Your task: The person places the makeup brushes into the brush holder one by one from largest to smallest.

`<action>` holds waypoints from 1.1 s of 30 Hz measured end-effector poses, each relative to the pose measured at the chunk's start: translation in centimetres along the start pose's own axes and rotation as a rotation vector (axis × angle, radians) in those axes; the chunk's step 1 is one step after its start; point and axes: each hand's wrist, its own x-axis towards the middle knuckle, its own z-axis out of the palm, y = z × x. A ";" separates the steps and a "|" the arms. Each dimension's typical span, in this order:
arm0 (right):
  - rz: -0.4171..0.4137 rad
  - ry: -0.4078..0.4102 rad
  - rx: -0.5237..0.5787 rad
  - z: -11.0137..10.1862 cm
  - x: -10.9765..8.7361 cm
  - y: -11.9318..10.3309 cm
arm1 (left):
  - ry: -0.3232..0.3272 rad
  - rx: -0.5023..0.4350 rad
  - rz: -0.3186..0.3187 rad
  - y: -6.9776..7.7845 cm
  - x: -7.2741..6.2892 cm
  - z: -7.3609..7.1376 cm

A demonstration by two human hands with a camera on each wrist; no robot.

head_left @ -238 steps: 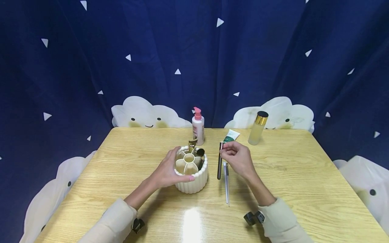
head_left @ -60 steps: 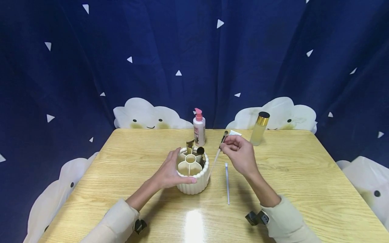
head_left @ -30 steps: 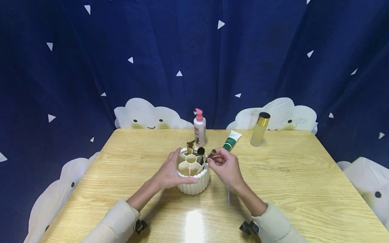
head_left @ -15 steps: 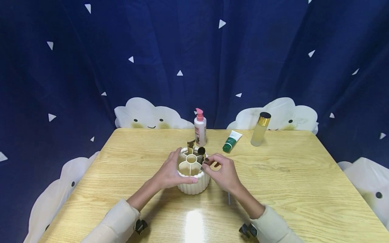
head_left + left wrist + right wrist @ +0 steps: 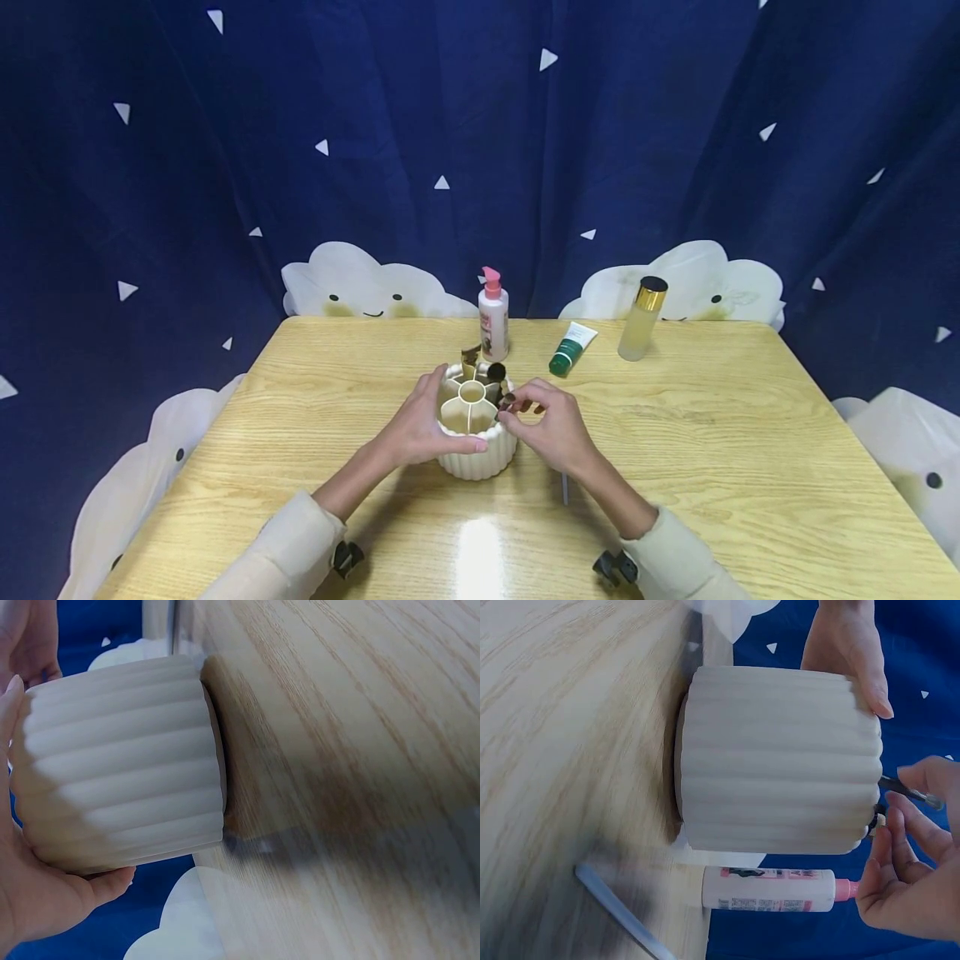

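Observation:
A cream ribbed makeup organizer point(image 5: 477, 460) with petal-shaped compartments stands on the table. My left hand point(image 5: 420, 421) grips its left side, thumb across the front of the rim. My right hand point(image 5: 551, 425) is at the right rim and pinches a makeup brush point(image 5: 911, 792), dark end up, its lower part hidden inside the organizer. Next to it a round black brush head point(image 5: 497, 372) sticks out, and a gold-coloured item point(image 5: 470, 360) stands in a back compartment. Another thin brush point(image 5: 619, 909) lies on the table, mostly covered by my right forearm in the head view.
Behind the organizer stands a white pump bottle point(image 5: 493, 327) with a pink top. A green and white tube point(image 5: 572, 350) lies to the right of it, and farther right is a frosted bottle point(image 5: 640, 325) with a gold and black cap. A dark blue curtain point(image 5: 480, 167) hangs behind the table.
The right hand earlier held a dark stick, then lifted a thin brush from the table. It has moved left and lowered that brush into the organizer. The left hand keeps its grip.

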 end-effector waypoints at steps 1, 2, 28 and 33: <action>0.007 -0.017 0.001 -0.1 0.0 0.0 | -0.001 0.000 0.000 0.0 0.0 0.0; 0.012 -0.032 0.003 -0.3 0.1 0.1 | 0.000 0.001 0.001 -0.1 0.0 0.0; 0.407 -0.241 -0.174 -3.4 1.9 8.4 | -0.002 -0.006 -0.007 0.0 -0.2 0.1; 0.473 -0.299 -0.235 -3.2 2.0 9.1 | 0.000 -0.004 -0.011 0.1 -0.2 0.1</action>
